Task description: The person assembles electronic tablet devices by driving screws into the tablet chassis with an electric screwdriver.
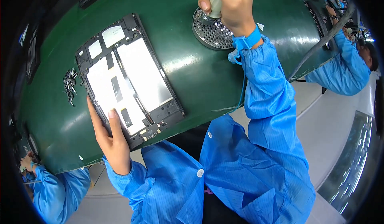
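Head view: an opened tablet (130, 80), back cover off with its silvery shielding plates and black frame showing, is laid flat on the green mat (192, 76), a bit left of centre. It's steadied at its near-left corner by the left hand (110, 138), fingers laid flat and mostly straight along the edge, not curled round anything. A pale electric screwdriver (216, 4) is gripped by the right hand (230, 6), fingers wrapped tight round the barrel, tip pressed down onto a round perforated screw tray (212, 32) at the far side of the mat. A little heap of dark screws (70, 85) sits just left of the tablet, probably screws, it's pretty small. Other people's blue sleeves (344, 70) are seen at the edges.
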Tool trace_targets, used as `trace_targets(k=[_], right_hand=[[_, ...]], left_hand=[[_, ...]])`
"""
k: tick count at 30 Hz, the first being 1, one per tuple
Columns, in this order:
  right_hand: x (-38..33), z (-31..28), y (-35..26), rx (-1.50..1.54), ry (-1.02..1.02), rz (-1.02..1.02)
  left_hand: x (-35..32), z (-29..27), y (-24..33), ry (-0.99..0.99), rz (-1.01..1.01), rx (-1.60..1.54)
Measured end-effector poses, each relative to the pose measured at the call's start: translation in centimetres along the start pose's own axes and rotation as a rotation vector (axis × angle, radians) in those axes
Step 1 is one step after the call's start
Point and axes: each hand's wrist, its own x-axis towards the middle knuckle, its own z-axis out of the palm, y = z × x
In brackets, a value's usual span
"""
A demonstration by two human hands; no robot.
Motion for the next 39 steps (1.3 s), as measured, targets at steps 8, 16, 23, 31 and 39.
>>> trace_targets(k=[8,16,23,31,39], right_hand=[[-0.1,0.3,-0.2,-0.059,0.000,0.009],[-0.3,0.3,0.1,-0.050,0.003,-0.025],[0.0,0.4,0.2,-0.041,0.007,-0.031],[-0.3,-0.7,0.3,-0.199,-0.115,-0.231],[-0.9,-0.4,-2.7,0.108,-0.101,-0.125]], left_hand=[[-1.7,0.0,0.1,0.001,-0.042,-0.050],[-2.8,0.0,-0.4,0.019,-0.072,-0.018],[-3.1,0.1,-0.7,0.018,-0.032,0.010],[-5.4,0.0,-0.8,0.047,0.111,0.219],[-6.9,0.8,0.4,0.078,0.182,0.541]])
